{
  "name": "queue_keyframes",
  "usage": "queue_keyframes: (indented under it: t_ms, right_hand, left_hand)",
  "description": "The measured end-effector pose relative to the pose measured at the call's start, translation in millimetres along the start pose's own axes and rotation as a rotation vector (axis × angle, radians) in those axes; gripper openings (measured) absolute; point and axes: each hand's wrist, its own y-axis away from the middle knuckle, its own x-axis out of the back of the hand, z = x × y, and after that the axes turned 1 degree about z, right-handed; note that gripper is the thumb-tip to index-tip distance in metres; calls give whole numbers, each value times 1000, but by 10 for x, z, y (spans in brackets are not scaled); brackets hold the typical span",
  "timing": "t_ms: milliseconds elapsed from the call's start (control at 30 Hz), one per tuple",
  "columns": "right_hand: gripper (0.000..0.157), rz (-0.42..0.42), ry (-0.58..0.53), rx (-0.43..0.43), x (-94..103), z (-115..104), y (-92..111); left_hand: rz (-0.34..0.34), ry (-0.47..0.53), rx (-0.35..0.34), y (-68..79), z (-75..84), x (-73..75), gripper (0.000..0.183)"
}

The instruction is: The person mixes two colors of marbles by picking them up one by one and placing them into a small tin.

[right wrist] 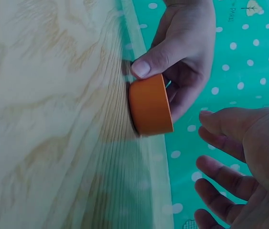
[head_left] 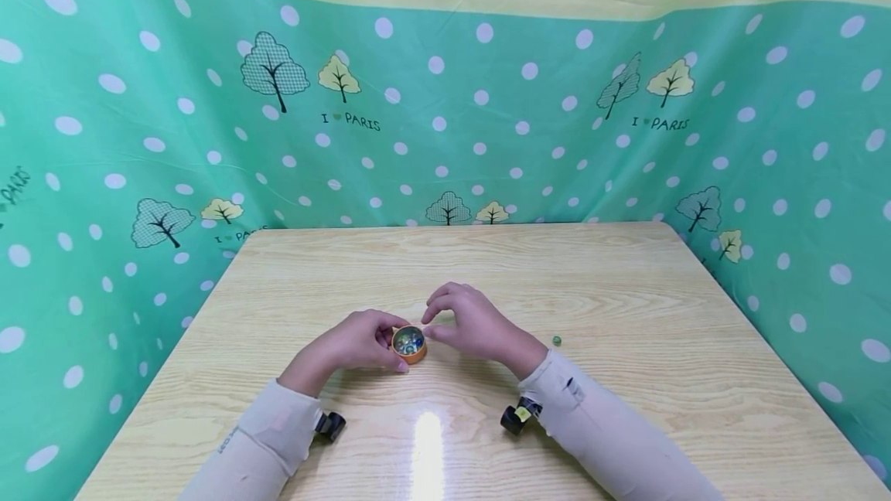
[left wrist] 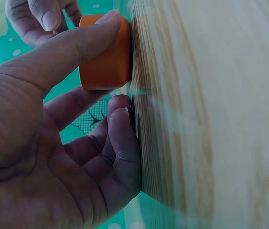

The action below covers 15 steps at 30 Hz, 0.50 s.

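Observation:
A small round orange cup [head_left: 416,359] stands on the table, its open top facing up. Several shiny glass marbles [head_left: 408,343], some blue and some clear, lie inside it. My left hand [head_left: 358,340] grips the cup from the left, thumb on the near side and fingers round the back. Just right of the rim, my right hand [head_left: 475,323] hovers with loosely bent, parted fingers and holds nothing. The right wrist view shows these fingers [right wrist: 225,174] spread apart, beside the orange wall. One green marble [head_left: 557,340] lies on the table, to the right of my right wrist.
The pale wood table [head_left: 334,269] reaches back to a green dotted curtain [head_left: 480,153], which also hangs along both sides. Black wrist cameras [head_left: 330,427] are strapped at both sleeves, close over the tabletop. A bright light reflection shows at the front middle.

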Motion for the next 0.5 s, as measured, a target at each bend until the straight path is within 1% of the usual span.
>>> queue_keyframes:
  t_ms: [100,267,400,500]
  right_hand:
    - [11,4,-11,-10,27,50,35]
    - [13,12,-29,-29,71,123,108]
    - [4,37,-21,-35,113,175,165]
    - [8,53,-7,-48,142,211,204]
  left_hand:
    - [5,-2,5,-1,6,0,48]
    - [11,1,14,5,1,-3,56]
    - [17,4,17,9,4,-7,60]
    - [24,3,14,9,11,-8,60]
